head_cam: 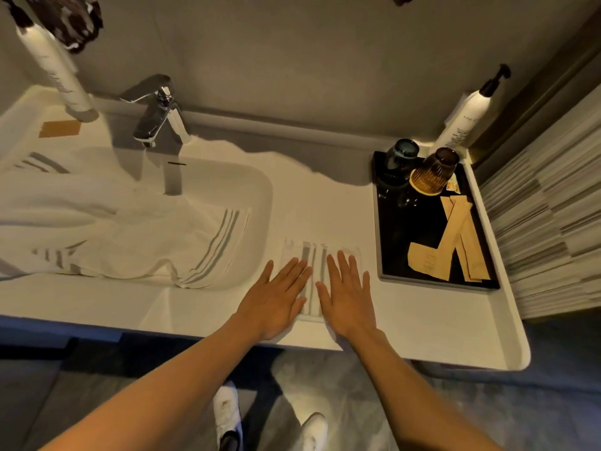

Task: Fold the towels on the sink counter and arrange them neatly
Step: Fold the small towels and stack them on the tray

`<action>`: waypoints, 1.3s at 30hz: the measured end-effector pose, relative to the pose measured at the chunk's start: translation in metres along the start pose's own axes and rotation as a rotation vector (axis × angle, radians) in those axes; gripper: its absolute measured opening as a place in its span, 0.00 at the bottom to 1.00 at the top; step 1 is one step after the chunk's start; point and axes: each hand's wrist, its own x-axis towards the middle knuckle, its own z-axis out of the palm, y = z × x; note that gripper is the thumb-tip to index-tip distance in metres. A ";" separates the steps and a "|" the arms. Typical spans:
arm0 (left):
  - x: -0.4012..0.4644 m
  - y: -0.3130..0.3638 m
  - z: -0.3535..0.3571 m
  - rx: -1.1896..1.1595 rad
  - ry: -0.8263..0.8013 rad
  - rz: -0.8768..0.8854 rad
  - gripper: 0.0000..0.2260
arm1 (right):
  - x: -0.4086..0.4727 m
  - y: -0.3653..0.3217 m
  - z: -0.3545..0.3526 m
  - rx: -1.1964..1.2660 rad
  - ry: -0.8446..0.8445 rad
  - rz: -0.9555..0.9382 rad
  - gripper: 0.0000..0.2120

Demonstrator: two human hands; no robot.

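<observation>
Folded towel (320, 255): it lay flat on the table (422, 320), between the sink basin (260, 190) and the black tray (377, 222), its grey stripes running away from me.
Left hand (276, 297): I had it palm down on the towel's left half, fingers (292, 271) spread wide and straight, gripping nothing.
Right hand (348, 294): palm down on the right half, fingers likewise spread flat and empty.
Why so held: I judged both palms were pressing the fold to set the creases and square the edges beside the tray.
Unfolded towel (123, 229): it sprawled rumpled across the basin under the tap (159, 112), one striped end hanging toward the front rim.
Tray contents: two upturned tumblers and tan paper sachets, well clear of my hands.
Progress: one towel appeared done; the big one was not yet folded.
Next move, my guess: reach left for the rumpled towel.
</observation>
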 end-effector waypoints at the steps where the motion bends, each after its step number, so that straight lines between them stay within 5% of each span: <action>1: 0.002 0.004 -0.004 0.006 0.016 0.019 0.25 | -0.002 -0.002 -0.006 0.048 0.042 0.038 0.30; 5: 0.002 0.011 -0.014 0.051 0.069 0.157 0.25 | -0.012 -0.006 -0.028 0.212 0.217 0.444 0.28; 9: -0.002 0.022 -0.012 -0.021 0.082 0.088 0.19 | -0.002 0.000 -0.041 0.583 -0.035 0.651 0.24; 12: 0.006 0.031 -0.022 -0.143 0.088 0.049 0.17 | 0.005 0.006 -0.055 0.678 -0.072 0.669 0.20; 15: 0.011 0.039 -0.037 -0.294 0.167 -0.132 0.17 | 0.005 0.005 -0.072 0.571 0.019 0.644 0.19; 20: 0.020 0.043 -0.052 -1.148 -0.023 -0.652 0.15 | -0.007 -0.035 -0.083 0.199 0.128 0.291 0.10; 25: 0.029 0.035 -0.058 -1.624 -0.075 -0.933 0.20 | -0.021 -0.069 -0.052 0.187 -0.085 0.072 0.18; 30: 0.027 0.026 -0.052 -1.221 -0.059 -0.868 0.12 | -0.019 -0.050 -0.045 0.111 -0.005 0.058 0.16; 34: 0.032 0.021 -0.041 -1.098 -0.057 -0.912 0.14 | -0.021 -0.029 -0.046 -0.013 0.084 0.134 0.15; 39: 0.041 0.029 -0.041 -1.173 -0.083 -1.070 0.22 | -0.014 -0.010 -0.036 0.454 -0.067 0.435 0.23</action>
